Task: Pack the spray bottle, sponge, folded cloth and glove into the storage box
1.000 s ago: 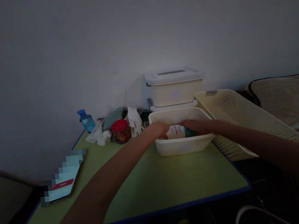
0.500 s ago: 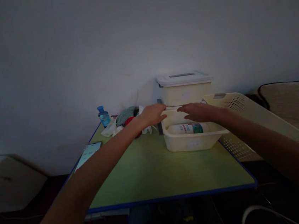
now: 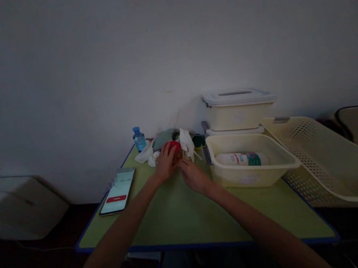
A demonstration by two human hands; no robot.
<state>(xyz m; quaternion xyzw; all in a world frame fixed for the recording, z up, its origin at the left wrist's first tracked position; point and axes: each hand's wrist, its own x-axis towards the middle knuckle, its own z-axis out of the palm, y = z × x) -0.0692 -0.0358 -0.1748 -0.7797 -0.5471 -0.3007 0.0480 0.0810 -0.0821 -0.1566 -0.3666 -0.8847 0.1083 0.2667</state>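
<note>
A jar with a red lid (image 3: 175,144) stands at the back of the green table, partly hidden by my fingers. My left hand (image 3: 166,164) is wrapped round its left side, fingers reaching up to the lid. At the jar's lower right, the curled fingers of my right hand (image 3: 193,176) close against it. Crumpled white plastic bags (image 3: 186,141) lie on both sides of the jar, and a grey-green cloth-like item (image 3: 164,139) is behind it. To the right, a cream bin (image 3: 257,176) holds a white bottle (image 3: 239,159) lying on its side.
A lidded storage box (image 3: 237,115) rises behind the cream bin. On the right, a perforated laundry basket (image 3: 328,156) leans by the table's edge. A phone (image 3: 118,193) lies at the left, with a blue bottle (image 3: 139,140) further back. The table (image 3: 188,222) has a blue edge.
Both my hands have moved left and down, from above the cream bin to the red-lidded jar, and closed on it. The view has shifted, so the table's things appear further right.
</note>
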